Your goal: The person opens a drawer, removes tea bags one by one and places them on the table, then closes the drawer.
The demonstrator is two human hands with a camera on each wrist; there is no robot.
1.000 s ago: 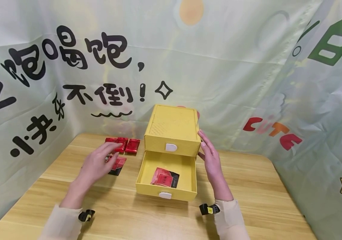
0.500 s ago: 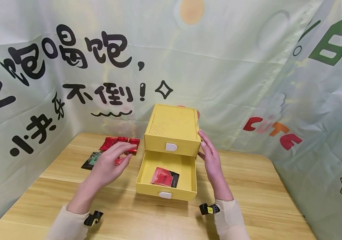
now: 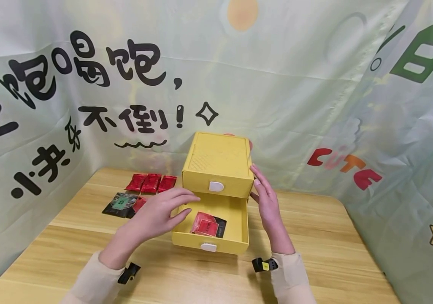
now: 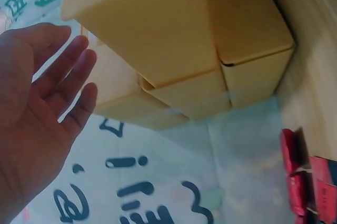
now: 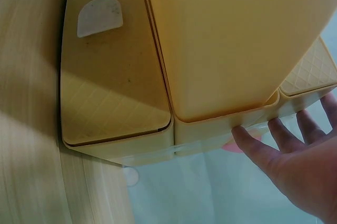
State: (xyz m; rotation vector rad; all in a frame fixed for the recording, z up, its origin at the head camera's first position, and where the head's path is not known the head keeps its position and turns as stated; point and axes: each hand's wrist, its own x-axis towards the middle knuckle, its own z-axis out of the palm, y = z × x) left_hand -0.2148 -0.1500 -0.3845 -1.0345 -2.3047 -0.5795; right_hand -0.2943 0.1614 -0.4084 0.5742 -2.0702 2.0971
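Note:
A yellow drawer unit (image 3: 220,156) stands on the table with its middle drawer (image 3: 186,240) pulled out. Inside that drawer lies a pink-and-black sachet (image 3: 206,224). My left hand (image 3: 157,215) hovers over the drawer's left side, fingers loosely bent and holding nothing; in the left wrist view the same hand (image 4: 47,87) is apart from the yellow walls. Against the unit's right side rests my right hand (image 3: 267,202), fingers extended. The right wrist view has its fingertips (image 5: 245,135) at the casing beside the pulled-out drawer.
Left of the unit, several small red packets (image 3: 151,183) lie in a row. In front of them are a black sachet with a green label (image 3: 119,204) and a reddish one (image 3: 139,204), partly hidden by my left hand. Printed cloth (image 3: 288,105) hangs behind the table.
My left hand has moved right, away from the sachets on the table to over the pulled-out drawer, uncovering the black sachet with the green label. My right hand has stayed put.

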